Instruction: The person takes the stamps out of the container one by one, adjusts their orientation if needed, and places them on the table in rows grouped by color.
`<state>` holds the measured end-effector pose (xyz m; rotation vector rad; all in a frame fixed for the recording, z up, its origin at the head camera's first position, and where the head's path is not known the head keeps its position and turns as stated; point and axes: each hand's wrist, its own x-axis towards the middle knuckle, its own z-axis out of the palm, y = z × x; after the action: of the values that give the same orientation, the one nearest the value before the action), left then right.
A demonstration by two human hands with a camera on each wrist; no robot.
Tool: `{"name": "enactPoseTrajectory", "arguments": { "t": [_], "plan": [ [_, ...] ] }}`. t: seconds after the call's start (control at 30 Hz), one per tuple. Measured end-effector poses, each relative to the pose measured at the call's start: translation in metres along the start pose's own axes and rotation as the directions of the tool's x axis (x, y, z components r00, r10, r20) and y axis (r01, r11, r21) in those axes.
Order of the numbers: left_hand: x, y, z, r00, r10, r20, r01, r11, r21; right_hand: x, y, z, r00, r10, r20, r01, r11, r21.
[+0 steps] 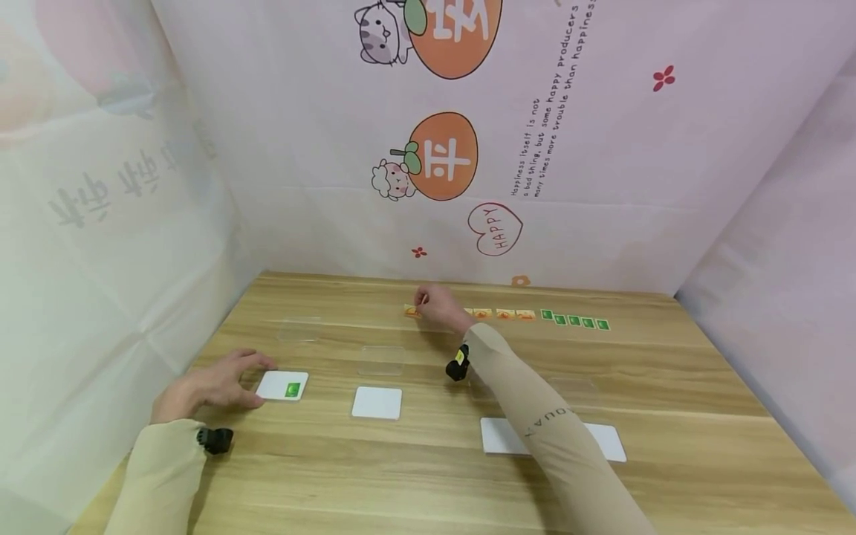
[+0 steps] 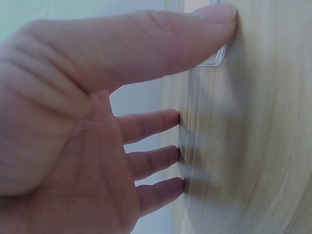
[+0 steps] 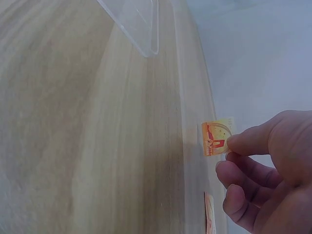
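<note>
My right hand (image 1: 441, 306) is at the back of the table. Its thumb and fingers pinch a small orange stamp (image 3: 215, 137) with a red and yellow picture. Another orange stamp (image 3: 209, 214) shows at the bottom of the right wrist view. At the left, my left hand (image 1: 224, 380) rests by a white card (image 1: 273, 386), thumb at its near left corner and index finger at its far left corner. A green stamp (image 1: 293, 389) lies on that card's right side. In the left wrist view the thumb (image 2: 161, 46) and other fingers are extended, fingertips down at the wood.
Several orange stamps (image 1: 505, 314) and several green stamps (image 1: 574, 320) line the back. A second white card (image 1: 377, 403) lies at centre; white card pieces (image 1: 605, 442) lie partly beneath my right forearm. Clear plates (image 1: 381, 360) stand behind the cards. Printed cloth (image 1: 321, 148) encloses the table.
</note>
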<state>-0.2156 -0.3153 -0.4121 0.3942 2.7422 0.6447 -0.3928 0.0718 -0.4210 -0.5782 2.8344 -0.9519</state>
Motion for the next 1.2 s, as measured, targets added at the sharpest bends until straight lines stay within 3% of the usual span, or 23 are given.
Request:
{"name": "enactPoseTrajectory", "arguments": {
  "t": [0.53, 1.2],
  "plan": [
    [-0.001, 0.001, 0.001, 0.999, -0.033, -0.003, 0.033, 0.999, 0.004, 0.010, 0.020, -0.005, 1.000, -0.020, 0.015, 0.020, 1.000, 0.004],
    [0.000, -0.002, 0.002, 1.000, -0.021, -0.002, 0.021, 1.000, -0.002, 0.012, 0.021, -0.007, 1.000, -0.013, 0.012, 0.014, 1.000, -0.007]
  ]
}}
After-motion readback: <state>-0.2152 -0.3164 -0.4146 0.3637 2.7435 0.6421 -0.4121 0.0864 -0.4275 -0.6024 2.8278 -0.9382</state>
